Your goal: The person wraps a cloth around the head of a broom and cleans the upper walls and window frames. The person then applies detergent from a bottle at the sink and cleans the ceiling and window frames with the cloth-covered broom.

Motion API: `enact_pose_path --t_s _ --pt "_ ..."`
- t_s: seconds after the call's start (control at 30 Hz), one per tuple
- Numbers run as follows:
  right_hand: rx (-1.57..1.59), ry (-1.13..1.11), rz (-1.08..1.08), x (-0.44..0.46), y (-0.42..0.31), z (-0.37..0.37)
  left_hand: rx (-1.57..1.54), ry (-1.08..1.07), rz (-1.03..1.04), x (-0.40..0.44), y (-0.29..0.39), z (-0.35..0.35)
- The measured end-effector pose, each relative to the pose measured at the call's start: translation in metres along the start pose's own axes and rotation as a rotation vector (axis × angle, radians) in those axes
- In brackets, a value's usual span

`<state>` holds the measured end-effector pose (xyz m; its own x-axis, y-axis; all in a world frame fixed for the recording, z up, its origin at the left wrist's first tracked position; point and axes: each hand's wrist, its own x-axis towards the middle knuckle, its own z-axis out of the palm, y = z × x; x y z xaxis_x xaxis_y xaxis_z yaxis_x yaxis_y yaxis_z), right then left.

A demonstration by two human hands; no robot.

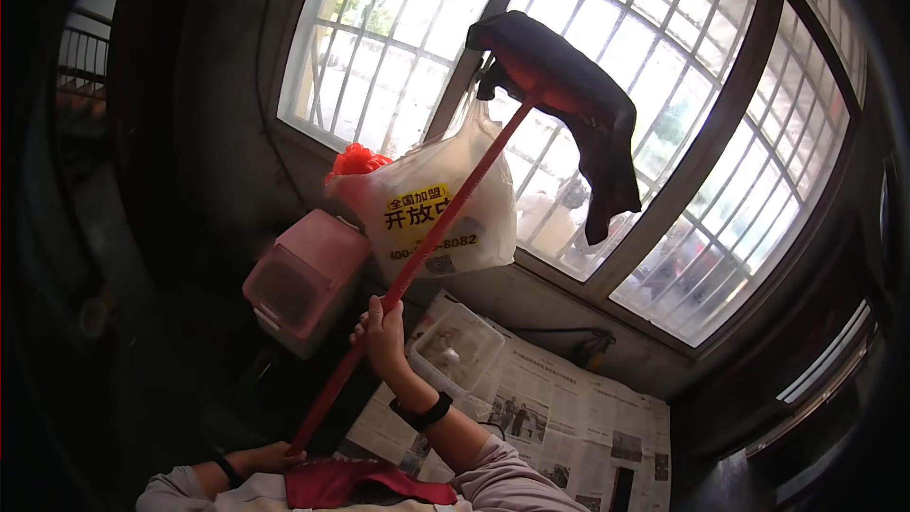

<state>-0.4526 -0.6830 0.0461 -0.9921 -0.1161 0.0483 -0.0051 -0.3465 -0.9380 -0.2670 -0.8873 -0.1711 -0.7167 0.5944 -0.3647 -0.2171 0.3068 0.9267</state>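
A long red pole (445,218) slants up from my body toward the window. Over its wide head hangs a dark cloth (607,147), in front of the window panes; a reddish part shows beneath, but the cloth hides what kind of head it is. My right hand (382,330), with a black band on its wrist, is closed round the middle of the pole. Low down near my body, my left hand (277,458) is closed at the pole's bottom end, its fingers only partly seen. Behind the pole hangs a white plastic bag (488,237) with printed lettering.
The barred window (701,133) fills the upper right. A pink-lidded bin (318,256) stands left of the bag, with a red plastic bag (355,159) above it. Newspaper (588,408) covers a surface below the window, with a clear plastic container (460,346) on it.
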Motion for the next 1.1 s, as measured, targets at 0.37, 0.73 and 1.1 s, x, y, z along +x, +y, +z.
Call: enact_pose_path --t_s 0.37,0.73,1.1 --pt "-0.103 0.03 -0.083 0.035 -0.054 -0.002 0.1 -0.088 0.279 0.03 0.087 -0.005" --pt "-0.276 0.04 -0.369 0.141 -0.257 0.004 -0.545 -0.01 0.291 0.111 0.267 -0.037" --pt "-0.188 0.066 -0.406 0.087 -0.229 0.007 -0.364 0.172 0.326 0.098 0.228 -0.045"
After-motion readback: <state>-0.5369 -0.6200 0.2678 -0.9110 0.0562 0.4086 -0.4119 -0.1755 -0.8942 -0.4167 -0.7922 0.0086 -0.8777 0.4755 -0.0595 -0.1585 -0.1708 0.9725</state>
